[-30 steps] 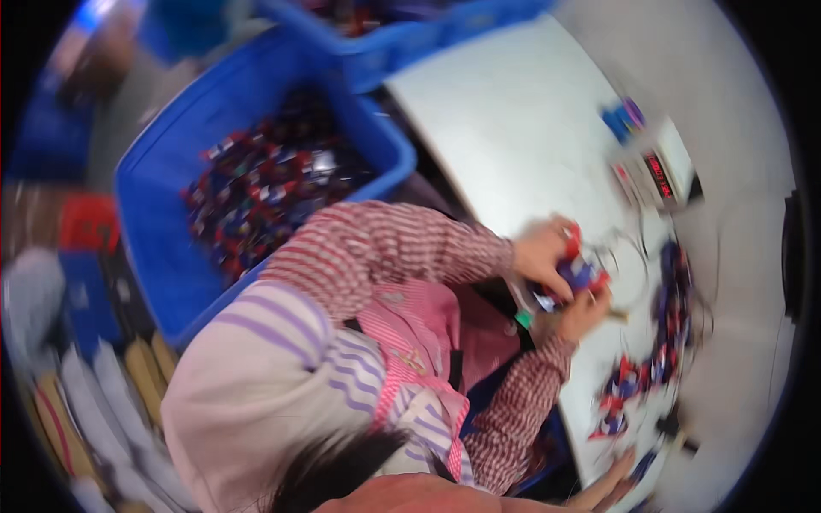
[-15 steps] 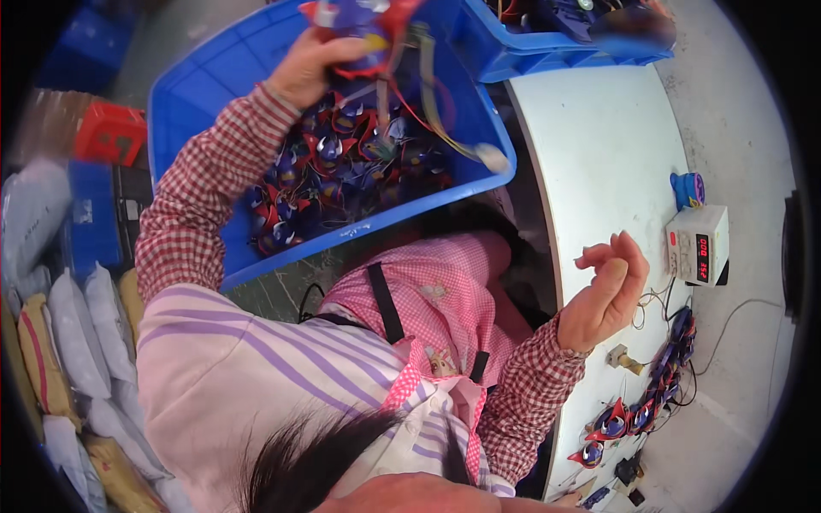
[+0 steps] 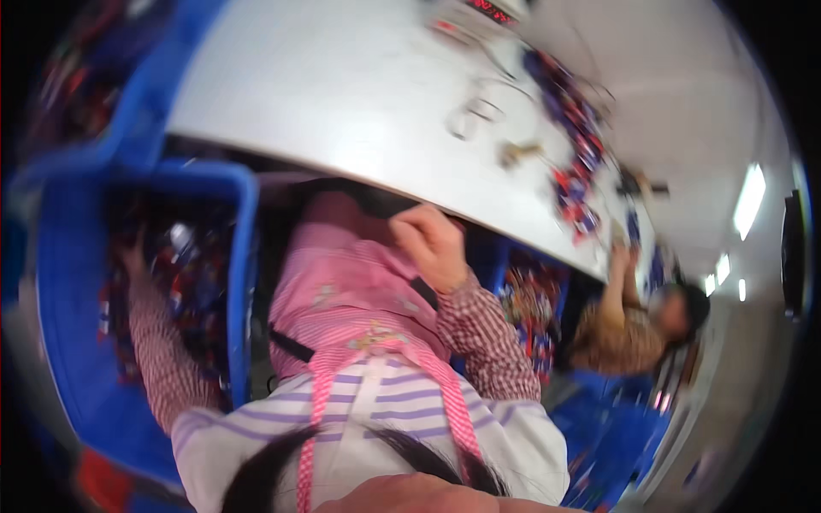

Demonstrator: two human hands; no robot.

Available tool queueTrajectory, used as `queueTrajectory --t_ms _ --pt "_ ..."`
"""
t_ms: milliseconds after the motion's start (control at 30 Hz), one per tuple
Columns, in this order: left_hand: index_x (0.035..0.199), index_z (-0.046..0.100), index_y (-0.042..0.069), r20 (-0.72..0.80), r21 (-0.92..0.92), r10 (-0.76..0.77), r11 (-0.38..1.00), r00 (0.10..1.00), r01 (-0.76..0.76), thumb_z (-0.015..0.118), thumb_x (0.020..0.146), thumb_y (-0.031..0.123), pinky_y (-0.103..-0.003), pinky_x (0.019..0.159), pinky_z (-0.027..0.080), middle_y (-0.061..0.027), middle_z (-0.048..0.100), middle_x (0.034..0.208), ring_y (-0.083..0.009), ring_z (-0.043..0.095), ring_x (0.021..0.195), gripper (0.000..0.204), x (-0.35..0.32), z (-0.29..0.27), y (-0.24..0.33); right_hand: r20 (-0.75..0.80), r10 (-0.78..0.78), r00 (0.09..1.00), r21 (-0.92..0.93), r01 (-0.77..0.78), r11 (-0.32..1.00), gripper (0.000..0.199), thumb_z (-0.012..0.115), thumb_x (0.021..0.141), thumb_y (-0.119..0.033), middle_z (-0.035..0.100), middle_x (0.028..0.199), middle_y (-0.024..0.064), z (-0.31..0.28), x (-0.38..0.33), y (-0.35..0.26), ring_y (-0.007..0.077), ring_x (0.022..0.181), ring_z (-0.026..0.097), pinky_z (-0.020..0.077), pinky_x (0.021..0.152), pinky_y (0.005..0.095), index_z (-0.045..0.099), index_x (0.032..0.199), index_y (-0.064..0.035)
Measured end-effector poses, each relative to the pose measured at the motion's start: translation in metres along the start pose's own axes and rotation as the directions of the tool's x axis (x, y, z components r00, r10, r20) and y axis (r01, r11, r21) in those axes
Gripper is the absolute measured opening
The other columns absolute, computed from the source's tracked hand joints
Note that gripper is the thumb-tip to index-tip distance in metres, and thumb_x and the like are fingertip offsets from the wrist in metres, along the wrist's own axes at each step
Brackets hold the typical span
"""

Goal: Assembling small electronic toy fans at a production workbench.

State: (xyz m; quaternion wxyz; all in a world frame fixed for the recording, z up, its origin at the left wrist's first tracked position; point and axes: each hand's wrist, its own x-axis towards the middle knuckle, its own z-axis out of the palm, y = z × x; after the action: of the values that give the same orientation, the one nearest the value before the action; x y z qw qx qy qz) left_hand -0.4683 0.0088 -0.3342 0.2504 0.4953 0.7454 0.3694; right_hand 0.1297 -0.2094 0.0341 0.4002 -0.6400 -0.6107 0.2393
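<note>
My left hand (image 3: 132, 252) reaches down into the blue bin (image 3: 244, 282) on my left, among a heap of small dark-blue and red toy figures (image 3: 184, 265). Motion blur and shade smear its fingers, so I cannot make out whether it holds one. Near the front edge of the white table (image 3: 342, 111), my right hand (image 3: 432, 244) is raised above my pink checked apron. Its fingers are curled into a loose fist, with nothing visible in them.
A row of the same figures (image 3: 581, 145) lies along the table's far side, with thin cables and a white box with a red display (image 3: 475, 19). A second blue bin (image 3: 145, 94) stands at upper left. A co-worker (image 3: 629, 338) sits at the right beside more bins.
The view has swung to the right. My left hand, which held up a blue and red toy figure with wires, is now down inside the bin. My right hand's fingers have curled in.
</note>
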Motion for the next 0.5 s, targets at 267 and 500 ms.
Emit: queueTrajectory --t_ms 267,500 --pt "0.103 0.060 -0.004 -0.181 0.439 0.117 0.898 0.977 -0.026 0.062 0.076 0.058 -0.037 0.081 0.047 -0.0224 0.061 0.095 -0.0332 0.060 0.083 0.067 -0.060 -0.044 0.111 -0.694 0.200 0.692 -0.044 -0.318 0.947 0.017 0.056 0.087 -0.008 0.059 0.083 0.0040 -0.168 -0.037 0.067 0.0097 0.067 0.051 0.0435 0.058 0.0211 0.058 0.102 -0.0002" --pt "0.105 0.055 0.004 0.509 -0.278 0.476 0.879 0.717 -0.387 0.056 0.085 0.007 -0.025 0.075 0.044 -0.0080 0.055 0.096 -0.0151 0.052 0.083 0.020 -0.281 -0.002 0.473 -0.693 0.221 0.686 -0.266 -0.528 0.806 0.027 0.054 0.088 -0.027 0.066 0.088 0.0041 -0.355 -0.026 0.162 0.0147 0.077 0.058 0.0455 0.069 0.0255 0.063 0.101 -0.0045"
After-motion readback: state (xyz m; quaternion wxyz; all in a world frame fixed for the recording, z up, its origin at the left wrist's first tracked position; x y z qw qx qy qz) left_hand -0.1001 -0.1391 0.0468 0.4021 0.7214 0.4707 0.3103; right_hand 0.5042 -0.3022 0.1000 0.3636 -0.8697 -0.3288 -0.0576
